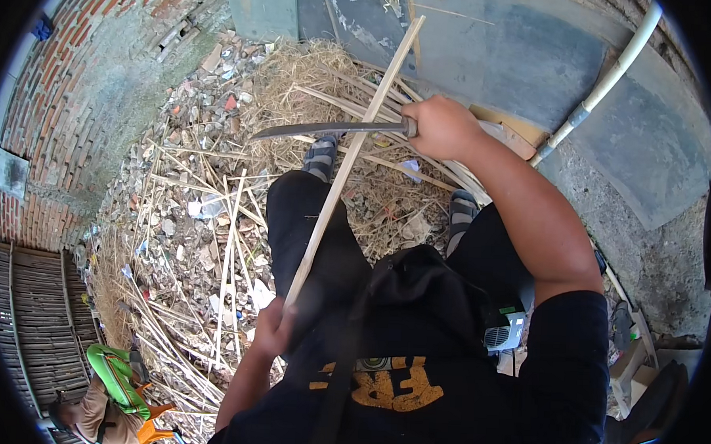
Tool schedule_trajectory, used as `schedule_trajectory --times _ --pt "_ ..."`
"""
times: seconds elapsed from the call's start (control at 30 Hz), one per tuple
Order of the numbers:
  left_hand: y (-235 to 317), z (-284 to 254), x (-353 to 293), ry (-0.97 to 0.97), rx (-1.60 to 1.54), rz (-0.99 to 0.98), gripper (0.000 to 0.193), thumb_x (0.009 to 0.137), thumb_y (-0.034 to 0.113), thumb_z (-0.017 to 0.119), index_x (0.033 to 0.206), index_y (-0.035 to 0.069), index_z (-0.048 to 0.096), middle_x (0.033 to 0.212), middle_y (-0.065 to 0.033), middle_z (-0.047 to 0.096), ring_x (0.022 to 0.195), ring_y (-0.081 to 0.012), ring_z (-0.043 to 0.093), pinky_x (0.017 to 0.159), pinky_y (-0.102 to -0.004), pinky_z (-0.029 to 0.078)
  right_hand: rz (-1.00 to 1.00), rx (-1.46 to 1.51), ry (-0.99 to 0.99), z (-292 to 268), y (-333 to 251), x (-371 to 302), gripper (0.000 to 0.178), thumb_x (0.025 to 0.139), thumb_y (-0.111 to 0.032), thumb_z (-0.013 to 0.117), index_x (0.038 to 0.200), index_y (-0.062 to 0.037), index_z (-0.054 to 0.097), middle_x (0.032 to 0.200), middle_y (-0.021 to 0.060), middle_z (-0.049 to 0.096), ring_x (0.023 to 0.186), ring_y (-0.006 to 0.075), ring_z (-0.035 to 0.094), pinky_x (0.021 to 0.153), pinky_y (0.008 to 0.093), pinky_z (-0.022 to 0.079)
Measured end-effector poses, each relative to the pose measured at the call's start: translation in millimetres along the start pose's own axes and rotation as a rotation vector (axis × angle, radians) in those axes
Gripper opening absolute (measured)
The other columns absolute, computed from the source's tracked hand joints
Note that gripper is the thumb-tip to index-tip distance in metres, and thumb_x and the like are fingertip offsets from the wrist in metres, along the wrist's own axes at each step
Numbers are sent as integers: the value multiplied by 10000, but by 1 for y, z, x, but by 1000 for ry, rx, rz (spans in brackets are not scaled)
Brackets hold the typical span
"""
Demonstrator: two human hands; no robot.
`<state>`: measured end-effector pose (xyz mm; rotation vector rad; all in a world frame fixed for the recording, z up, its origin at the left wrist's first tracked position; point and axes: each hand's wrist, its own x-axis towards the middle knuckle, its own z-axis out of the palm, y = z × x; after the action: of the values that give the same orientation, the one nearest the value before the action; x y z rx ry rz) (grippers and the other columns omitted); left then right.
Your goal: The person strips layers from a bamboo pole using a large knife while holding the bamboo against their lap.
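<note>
My left hand point(271, 327) is closed round the lower end of a long pale bamboo strip point(334, 201). The strip slants up and away over my left thigh, its far end high above the ground. In my right hand point(445, 129) is the handle of a machete point(308, 129), fingers wrapped round it. Its long dark blade points left and crosses the upper half of the strip. Whether the edge touches or bites into the bamboo cannot be made out.
Split bamboo strips point(231, 264) lie scattered over rubble at the left, more beside a heap of dry shavings point(298, 73) ahead. Grey panels point(506, 54) and a pale pipe point(603, 86) stand beyond. At lower left is another person point(113, 402) near a slatted bamboo wall point(34, 319).
</note>
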<state>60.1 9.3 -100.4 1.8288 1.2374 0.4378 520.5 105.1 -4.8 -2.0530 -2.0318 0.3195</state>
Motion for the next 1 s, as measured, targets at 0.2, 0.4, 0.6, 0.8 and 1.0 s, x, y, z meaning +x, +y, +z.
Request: schedule_trajectory --times 0.2,0.4,0.6,0.8,1.0 --pt "-9 -7 -4 -35 60 -114 285 1001 216 564 815 3 531 599 -97 518 594 -111 451 520 -343 379 -191 -114 30 5 -16 -9 230 714 -157 698 938 -108 678 778 158 686 803 364 690 733 484 554" --pt "-9 -2 -1 -36 19 -4 346 1039 323 527 855 29 523 695 9 501 659 -69 465 558 -276 389 137 14 77 -5 20 1 232 774 -151 675 1005 -126 685 931 136 713 915 352 687 798 478 556" --pt "-11 -4 -4 -44 -64 -88 319 1042 293 518 850 39 517 699 14 494 667 -83 452 568 -282 377 -148 -123 19 -5 -7 -8 284 756 -147 690 1039 -114 689 895 147 717 872 350 699 766 475 564" --pt "12 -1 5 -50 116 2 393 1036 331 512 825 0 507 632 -52 476 645 -122 449 563 -348 370 147 127 198 6 48 16 240 748 -165 682 973 -82 696 855 204 705 813 376 688 750 459 554" --pt "1 -5 -5 -19 51 -25 377 1025 326 539 844 -4 522 658 -54 491 658 -121 451 570 -341 374 91 166 259 0 28 4 248 742 -147 671 973 -63 698 826 184 705 801 378 687 730 457 552"
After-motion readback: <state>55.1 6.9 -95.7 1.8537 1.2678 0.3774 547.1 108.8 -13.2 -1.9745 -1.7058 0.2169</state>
